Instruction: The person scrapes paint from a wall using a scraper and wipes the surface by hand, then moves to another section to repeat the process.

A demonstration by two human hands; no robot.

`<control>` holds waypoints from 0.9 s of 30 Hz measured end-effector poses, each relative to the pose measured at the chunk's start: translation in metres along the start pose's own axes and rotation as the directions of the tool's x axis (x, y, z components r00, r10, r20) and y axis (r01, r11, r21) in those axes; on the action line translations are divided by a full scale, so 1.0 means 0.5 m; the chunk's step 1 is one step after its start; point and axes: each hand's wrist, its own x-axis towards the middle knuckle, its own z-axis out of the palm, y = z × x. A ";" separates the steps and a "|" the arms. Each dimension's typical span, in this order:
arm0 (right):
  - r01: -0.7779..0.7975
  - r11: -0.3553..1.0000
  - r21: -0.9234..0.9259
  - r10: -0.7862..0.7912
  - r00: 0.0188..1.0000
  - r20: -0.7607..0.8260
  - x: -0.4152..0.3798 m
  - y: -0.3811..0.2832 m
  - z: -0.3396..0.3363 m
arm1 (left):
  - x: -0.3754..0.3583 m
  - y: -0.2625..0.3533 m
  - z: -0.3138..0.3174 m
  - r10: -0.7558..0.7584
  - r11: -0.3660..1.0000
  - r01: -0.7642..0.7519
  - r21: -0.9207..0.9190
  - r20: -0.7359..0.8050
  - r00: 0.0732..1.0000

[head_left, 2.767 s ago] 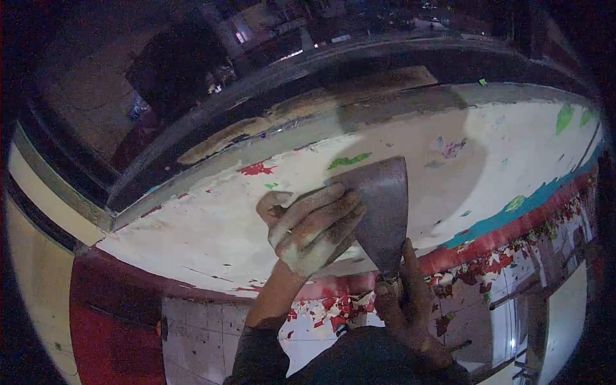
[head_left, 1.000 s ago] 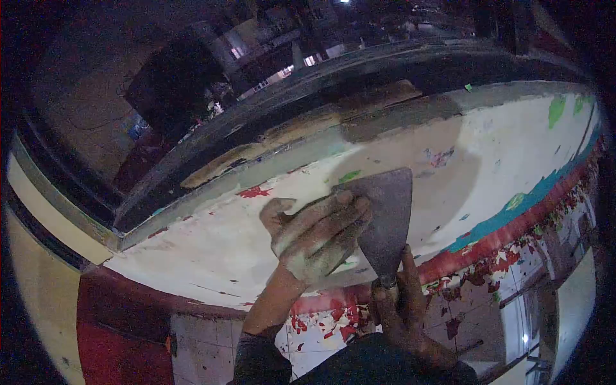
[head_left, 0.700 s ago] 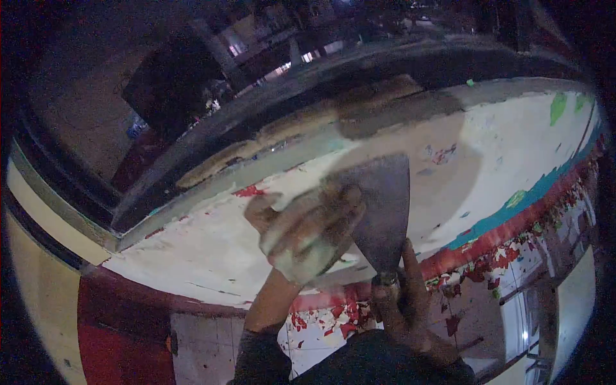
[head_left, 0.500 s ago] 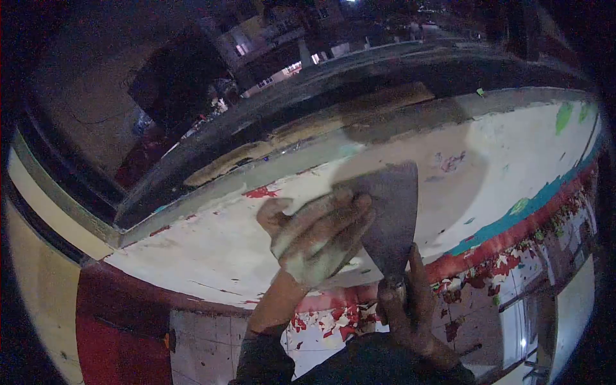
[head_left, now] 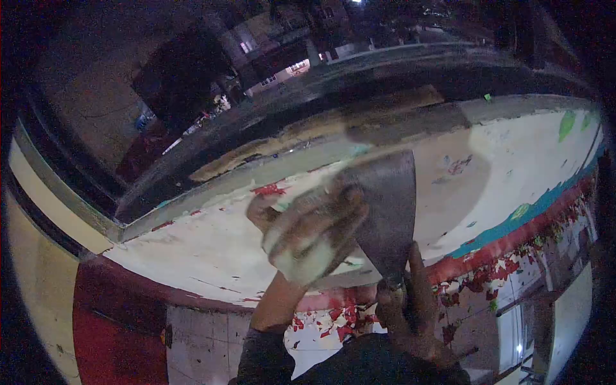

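A broad scraper with a dark, flaring metal blade (head_left: 388, 205) is upright in front of the wall. My right hand (head_left: 410, 308) is closed around its handle, below the blade, with one finger stretched up along the blade's lower right edge. At the blade's left side is my left hand (head_left: 311, 234), fingers bent toward the metal and the thumb sticking out to the left. Motion blurs these fingers, so their grip on the blade cannot be made out. Pale patches show on the back of this hand. Behind both hands lies the white painted wall face (head_left: 199, 256).
A grey ledge (head_left: 250, 183) tops the wall, with a brown strip (head_left: 269, 147) along it. Red and teal paint (head_left: 494, 237) borders the lower right. Paint flakes (head_left: 333, 321) litter the tiled floor below. A dark street with buildings (head_left: 276, 70) lies beyond.
My left hand has shifted slightly left and is more blurred. The scraper blade has risen a little, still in my right hand. The view has tilted slightly.
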 end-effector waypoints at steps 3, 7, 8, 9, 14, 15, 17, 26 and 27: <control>-0.024 0.997 0.073 0.024 1.000 0.003 0.004 0.008 0.012 | 0.002 0.001 0.001 0.003 1.000 -0.003 -0.009 0.008 1.000; -0.053 0.992 0.113 0.053 0.999 0.000 -0.009 0.018 0.007 | 0.002 0.001 0.000 0.006 1.000 -0.006 -0.002 0.005 1.000; -0.034 0.995 0.095 0.035 0.999 -0.013 -0.003 0.015 0.011 | 0.001 0.006 0.002 -0.002 1.000 0.002 -0.002 0.005 1.000; -0.008 0.997 0.076 0.010 1.000 -0.025 0.000 0.014 0.012 | 0.003 0.010 0.002 -0.003 1.000 0.003 -0.003 0.010 1.000; -0.070 0.997 0.036 0.072 0.995 -0.065 -0.040 0.065 -0.010 | 0.000 0.048 0.024 -0.026 1.000 0.026 -0.005 0.008 1.000; -0.071 0.996 0.047 0.075 0.992 -0.100 -0.044 0.071 -0.011 | 0.005 0.048 0.025 -0.012 1.000 0.012 0.003 0.012 1.000; 0.003 0.994 0.108 0.007 0.995 -0.096 -0.020 0.066 -0.004 | 0.018 0.036 0.026 0.022 1.000 -0.023 0.016 0.047 0.999; -0.139 0.964 0.227 0.161 0.983 -0.084 -0.039 0.054 -0.006 | 0.023 0.057 0.031 -0.079 0.997 0.078 0.011 0.059 0.995; -0.115 0.966 0.234 0.139 0.986 -0.088 -0.038 0.057 -0.004 | 0.017 0.063 0.034 -0.208 0.972 0.214 -0.093 0.072 0.975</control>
